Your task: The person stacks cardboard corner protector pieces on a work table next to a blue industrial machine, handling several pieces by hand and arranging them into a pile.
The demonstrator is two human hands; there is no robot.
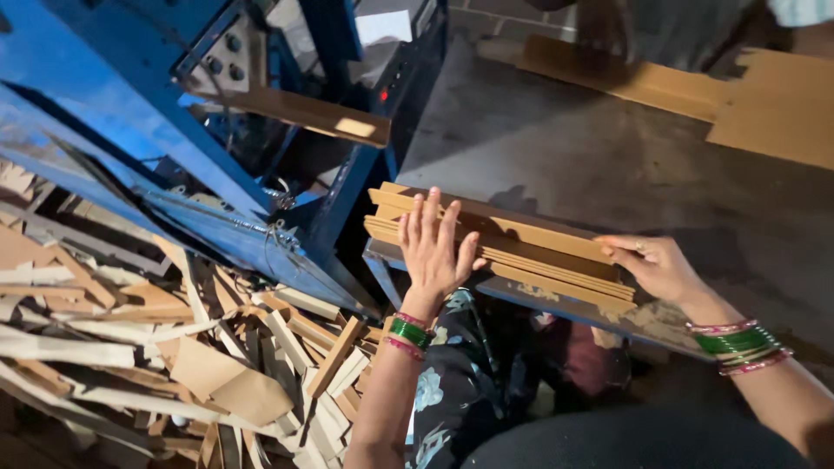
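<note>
Cardboard strips [512, 247] lie stacked at frame centre on a metal ledge [608, 314]. Left hand [434, 247] presses flat, fingers apart; right hand [656, 265] pinches the stack's end. Uneven pressure could slide strips off onto the scrap pile [174, 365], lower left.

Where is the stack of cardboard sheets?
In the head view, centre: the stack of cardboard sheets sits between the left hand and right hand, beside the blue machine.

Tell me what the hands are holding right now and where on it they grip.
A stack of brown cardboard strips. The left hand presses flat against its left end, and the right hand grips its right end with the fingertips.
</note>
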